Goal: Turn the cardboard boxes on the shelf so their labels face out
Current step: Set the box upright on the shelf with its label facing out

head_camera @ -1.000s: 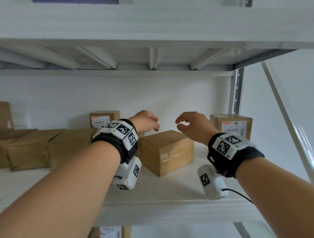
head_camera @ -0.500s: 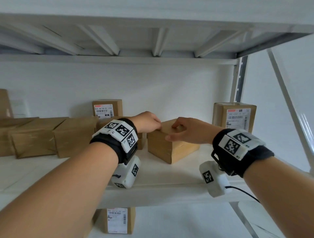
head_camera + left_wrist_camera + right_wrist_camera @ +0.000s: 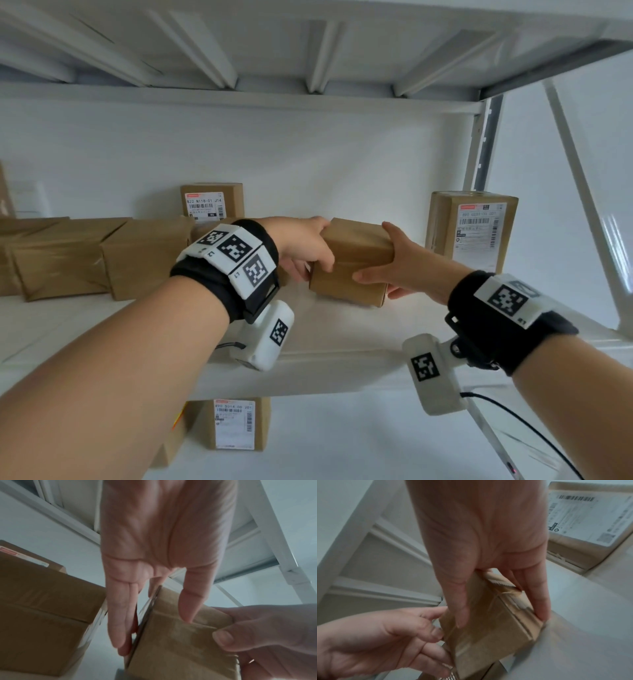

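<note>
A small plain brown cardboard box (image 3: 352, 260) is held tilted over the white shelf (image 3: 342, 329), with no label on the faces I see. My left hand (image 3: 310, 253) grips its left end, fingers (image 3: 120, 622) along the side and thumb on the near face. My right hand (image 3: 387, 270) grips its right end, thumb across the near face of the box (image 3: 488, 631) and fingers (image 3: 541, 601) behind the taped end. In the left wrist view the box (image 3: 180, 642) sits between both hands. Whether its lower corner touches the shelf is unclear.
A labelled box (image 3: 476, 229) stands upright at the right by the shelf post. Another labelled box (image 3: 212, 205) stands at the back. Plain brown boxes (image 3: 144, 257) line the left, close to my left wrist. A labelled box (image 3: 236, 425) sits on the shelf below.
Both hands came down from above the box and took hold of its two ends. The box has been tipped and turned from lying flat on the shelf.
</note>
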Action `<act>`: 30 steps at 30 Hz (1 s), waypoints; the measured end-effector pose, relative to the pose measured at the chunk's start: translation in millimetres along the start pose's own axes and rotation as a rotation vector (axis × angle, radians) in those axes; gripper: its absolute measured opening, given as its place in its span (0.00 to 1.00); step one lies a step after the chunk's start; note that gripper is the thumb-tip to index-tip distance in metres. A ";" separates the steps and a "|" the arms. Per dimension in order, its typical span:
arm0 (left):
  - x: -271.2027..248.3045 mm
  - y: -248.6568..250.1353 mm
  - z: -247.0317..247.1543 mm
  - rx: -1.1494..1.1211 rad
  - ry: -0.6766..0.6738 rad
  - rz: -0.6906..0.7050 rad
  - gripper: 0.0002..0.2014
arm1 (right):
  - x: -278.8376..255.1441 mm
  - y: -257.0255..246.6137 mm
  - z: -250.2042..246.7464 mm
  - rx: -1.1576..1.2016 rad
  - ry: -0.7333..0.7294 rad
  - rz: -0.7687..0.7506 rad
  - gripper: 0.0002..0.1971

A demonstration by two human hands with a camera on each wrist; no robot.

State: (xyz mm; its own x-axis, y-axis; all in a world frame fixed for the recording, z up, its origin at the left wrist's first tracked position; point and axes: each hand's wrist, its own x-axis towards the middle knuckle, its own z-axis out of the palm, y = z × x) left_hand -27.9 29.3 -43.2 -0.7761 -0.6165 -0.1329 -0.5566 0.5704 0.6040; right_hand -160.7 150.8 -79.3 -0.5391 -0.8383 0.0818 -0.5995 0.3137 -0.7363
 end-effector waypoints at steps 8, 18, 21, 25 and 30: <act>-11.0 5.3 -14.5 0.093 0.163 0.149 0.63 | 6.4 -9.2 -9.1 0.135 0.186 -0.087 0.57; -9.8 7.6 -19.6 -0.005 0.288 0.283 0.53 | 4.9 -13.0 -20.9 0.296 0.200 -0.087 0.47; -9.3 8.5 -22.1 -0.154 0.283 0.281 0.45 | 2.6 -16.0 -25.1 0.341 0.224 -0.096 0.43; -5.5 6.6 -24.7 -0.217 0.268 0.253 0.49 | 1.5 -16.9 -30.3 0.348 0.245 -0.135 0.30; 2.2 11.3 -20.3 -0.029 0.239 0.227 0.50 | 3.1 -14.6 -35.0 0.284 0.231 -0.126 0.23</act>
State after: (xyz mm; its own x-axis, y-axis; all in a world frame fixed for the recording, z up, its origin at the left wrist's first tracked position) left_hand -29.8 23.3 -20.7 -0.7859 -0.5874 0.1935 -0.3664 0.6942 0.6195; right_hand -174.3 159.3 -44.8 -0.6098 -0.7298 0.3090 -0.4992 0.0510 -0.8650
